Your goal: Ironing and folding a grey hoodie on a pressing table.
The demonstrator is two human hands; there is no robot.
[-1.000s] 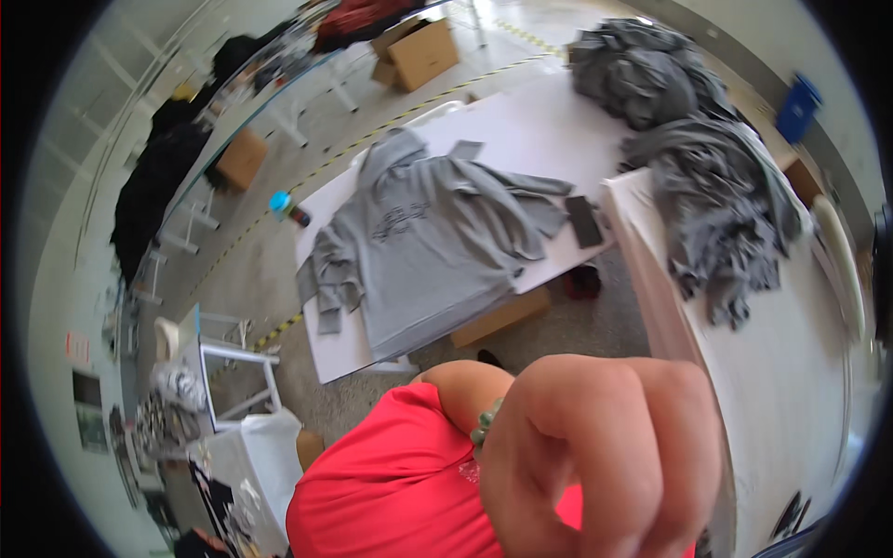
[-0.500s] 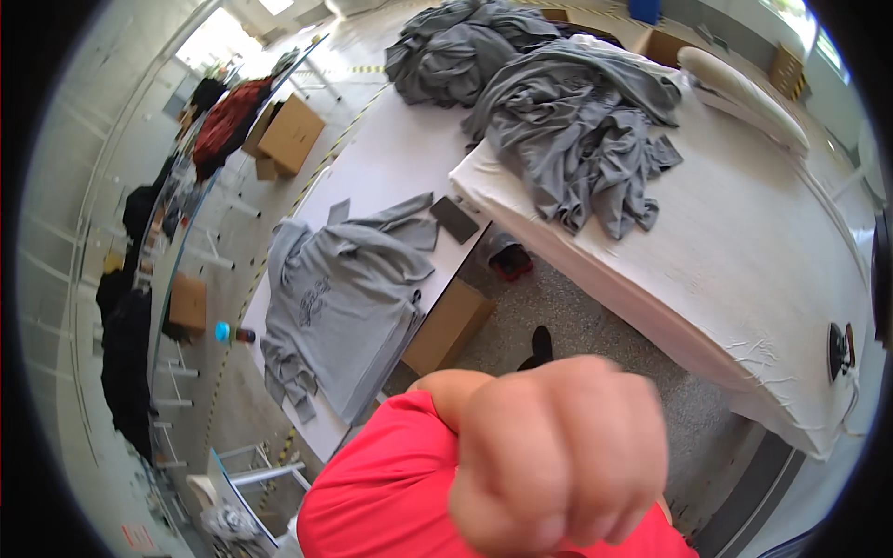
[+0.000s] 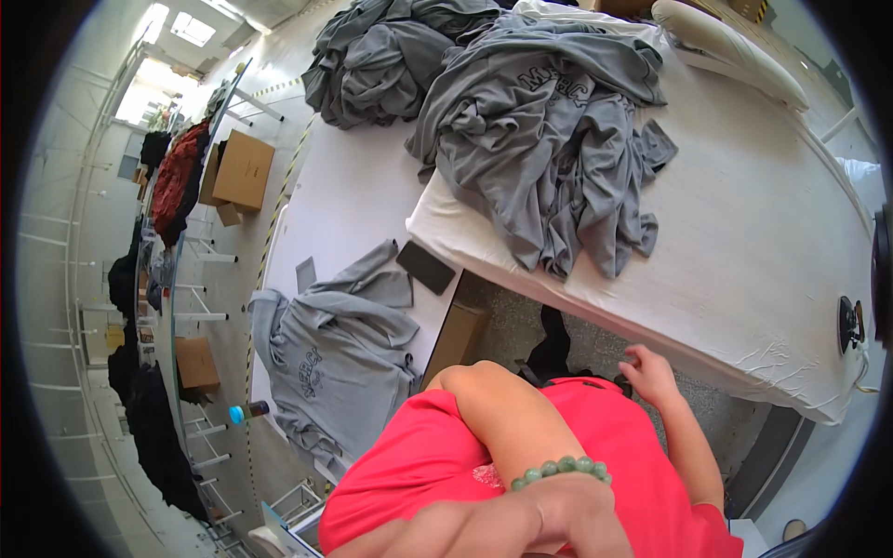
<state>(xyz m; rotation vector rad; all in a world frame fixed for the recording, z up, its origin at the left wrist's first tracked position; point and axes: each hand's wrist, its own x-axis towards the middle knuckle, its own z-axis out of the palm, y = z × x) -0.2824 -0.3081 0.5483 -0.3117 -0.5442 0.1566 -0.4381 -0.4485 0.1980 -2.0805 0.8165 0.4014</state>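
Note:
My left hand (image 3: 521, 525) is very close to the camera at the bottom edge, with a green bead bracelet (image 3: 561, 468) on its wrist. The forearm crosses my red shirt (image 3: 419, 465), and the fingers run out of the picture. My right hand (image 3: 649, 370) hangs open and holds nothing, just below the front edge of the white padded table (image 3: 772, 251). A heap of grey sweatshirts (image 3: 558, 139) lies on that table. On the lower white table (image 3: 344, 205) to the left, one grey sweatshirt (image 3: 339, 358) is spread flat beside a dark phone (image 3: 426, 267).
A second grey pile (image 3: 381, 56) lies at the back. A cardboard box (image 3: 456, 339) stands between the tables. A blue-capped bottle (image 3: 246, 411) stands at the left table's edge. Racks of dark and red clothes (image 3: 172, 181) and boxes (image 3: 244, 169) line the left. A black object (image 3: 848, 325) sits far right.
The view has swung toward the padded table. My left hand, a fist filling the lower centre before, has dropped to the bottom edge. My right hand has come into view.

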